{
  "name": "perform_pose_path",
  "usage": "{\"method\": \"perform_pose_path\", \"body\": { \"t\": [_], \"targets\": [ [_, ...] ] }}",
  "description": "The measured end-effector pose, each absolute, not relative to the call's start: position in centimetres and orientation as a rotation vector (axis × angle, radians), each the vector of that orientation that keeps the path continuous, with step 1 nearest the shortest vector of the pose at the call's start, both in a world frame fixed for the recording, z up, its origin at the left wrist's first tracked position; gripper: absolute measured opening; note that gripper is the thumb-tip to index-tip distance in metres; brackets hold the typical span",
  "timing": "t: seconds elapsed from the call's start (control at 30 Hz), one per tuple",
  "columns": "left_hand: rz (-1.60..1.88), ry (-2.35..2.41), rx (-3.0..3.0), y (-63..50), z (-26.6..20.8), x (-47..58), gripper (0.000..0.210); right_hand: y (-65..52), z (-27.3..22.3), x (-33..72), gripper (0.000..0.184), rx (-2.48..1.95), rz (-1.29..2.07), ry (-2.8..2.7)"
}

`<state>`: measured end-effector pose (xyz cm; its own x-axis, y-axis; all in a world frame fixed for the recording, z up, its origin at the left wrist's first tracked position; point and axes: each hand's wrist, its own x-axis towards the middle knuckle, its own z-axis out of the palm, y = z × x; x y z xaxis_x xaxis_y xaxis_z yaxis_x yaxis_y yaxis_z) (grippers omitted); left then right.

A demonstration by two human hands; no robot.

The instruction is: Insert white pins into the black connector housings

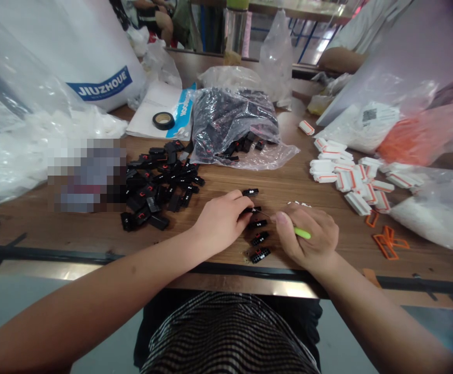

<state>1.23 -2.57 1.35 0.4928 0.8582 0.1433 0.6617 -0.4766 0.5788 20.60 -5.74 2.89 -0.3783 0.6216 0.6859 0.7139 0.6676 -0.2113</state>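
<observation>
My left hand (223,217) is closed on a small black connector housing (256,210), steadying it on the table with the fingertips. In my right hand (312,234) is a thin pick tool with a bright green handle (302,233); its slim metal shaft reaches left to the held housing. Above and below that housing, several more black connector housings (260,254) form a column, with white dots on their faces and red parts on some. Small white pieces (297,203) lie just beyond my right hand, which partly hides them.
A pile of black housings (164,182) lies left, with a clear bag of them (234,119) behind. Black tape (163,121) rests on a booklet (142,117). At right are white connectors (343,176), orange frames (385,246) and plastic bags (436,213). A co-worker's arm (341,59) shows across the table.
</observation>
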Motion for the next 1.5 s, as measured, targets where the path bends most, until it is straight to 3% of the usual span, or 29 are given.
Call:
{"method": "perform_pose_path", "body": {
  "t": [0.3, 0.53, 0.97, 1.13, 1.5],
  "targets": [
    [0.607, 1.247, 2.27, -2.53, 1.12, 1.34, 0.014, -5.72, 2.69, 20.82, 0.028, -0.821, -0.192, -2.224],
    [0.642, 1.258, 2.264, -2.67, 0.91, 1.2, 0.013, -5.84, 2.71, 20.86, 0.018, -0.771, -0.107, -2.262],
    [0.682, 1.236, 2.275, -2.76, 0.86, 1.1, 0.013, -5.57, 2.52, 20.77, 0.023, -1.013, -0.107, -2.102],
    [0.715, 1.21, 2.273, -2.78, 0.81, 1.04, 0.013, -5.67, 2.46, 20.73, 0.03, -1.252, 0.062, -1.831],
    [0.684, 1.223, 2.272, -2.66, 0.97, 1.03, 0.013, -5.94, 2.46, 20.68, 0.029, -1.287, 0.184, -1.725]
  ]
}}
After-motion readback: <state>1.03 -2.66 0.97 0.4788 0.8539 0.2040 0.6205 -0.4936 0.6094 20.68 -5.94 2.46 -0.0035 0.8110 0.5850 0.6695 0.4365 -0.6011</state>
